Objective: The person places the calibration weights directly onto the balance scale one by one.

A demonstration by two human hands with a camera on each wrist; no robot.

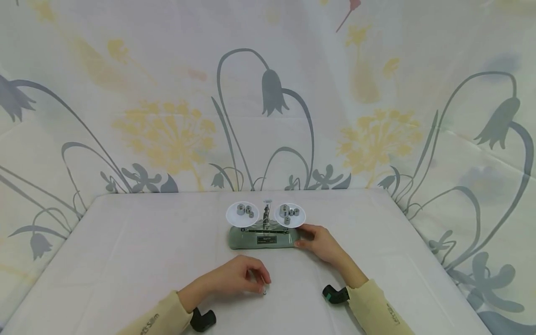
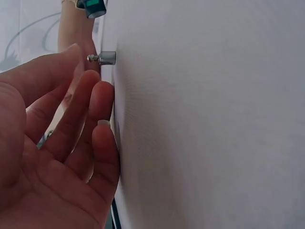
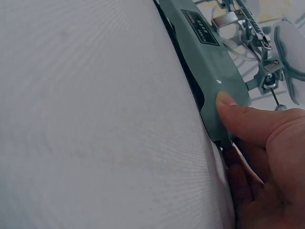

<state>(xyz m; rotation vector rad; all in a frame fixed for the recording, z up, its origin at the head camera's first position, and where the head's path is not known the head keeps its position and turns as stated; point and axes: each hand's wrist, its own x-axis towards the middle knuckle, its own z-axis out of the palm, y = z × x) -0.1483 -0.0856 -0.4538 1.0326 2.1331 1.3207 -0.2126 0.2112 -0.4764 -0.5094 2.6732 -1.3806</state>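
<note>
A green balance scale stands at the middle of the table. Its left white pan and right white pan each bear several metal weights. My right hand grips the right end of the base, thumb on the green top and fingers at the end and lower edge. Nearer the front, my left hand hovers with loosely bent fingers beside a small metal weight. That weight stands upright on the table, its knob just off the thumb and fingertips, with no pinch visible.
White cloth covers the table, whose far edge meets a flower-printed curtain. Black wrist devices sit below the left cuff and the right cuff.
</note>
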